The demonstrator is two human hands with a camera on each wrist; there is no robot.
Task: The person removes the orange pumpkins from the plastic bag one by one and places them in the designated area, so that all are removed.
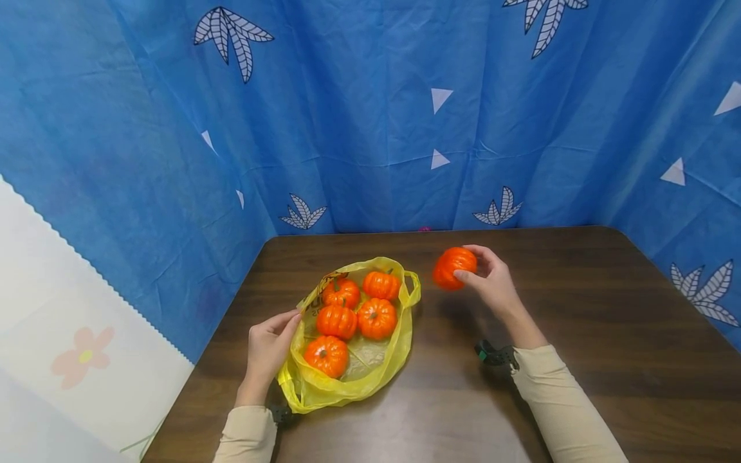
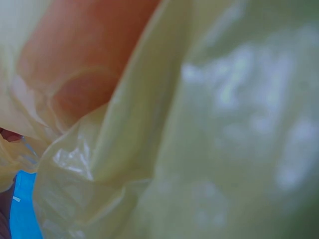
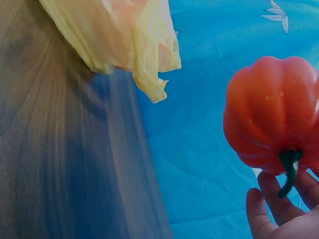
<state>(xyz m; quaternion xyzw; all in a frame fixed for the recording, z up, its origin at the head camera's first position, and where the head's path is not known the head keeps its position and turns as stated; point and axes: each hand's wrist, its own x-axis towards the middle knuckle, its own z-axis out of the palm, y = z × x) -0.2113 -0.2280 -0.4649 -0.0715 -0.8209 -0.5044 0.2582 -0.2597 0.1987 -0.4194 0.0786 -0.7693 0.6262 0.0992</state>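
Note:
A yellow plastic bag (image 1: 370,387) lies spread wide at its mouth on the table, with several small orange pumpkins (image 1: 377,319) inside. My left hand (image 1: 271,341) pinches the bag's left rim between thumb and fingers. In the left wrist view the bag's film (image 2: 224,134) fills most of the picture, with an orange shape showing through. To the right of the bag, my right hand (image 1: 492,283) holds another orange pumpkin (image 1: 454,268) above the table. The right wrist view shows this pumpkin's ribbed side and its green stem (image 3: 289,172) pointing toward the palm.
The dark wooden table (image 1: 579,308) extends to the right of the bag. Behind it hangs a blue curtain (image 1: 382,116) with leaf prints. A pale cloth with a flower print (image 1: 83,357) is at the left. Dark bands (image 1: 494,355) sit on both wrists.

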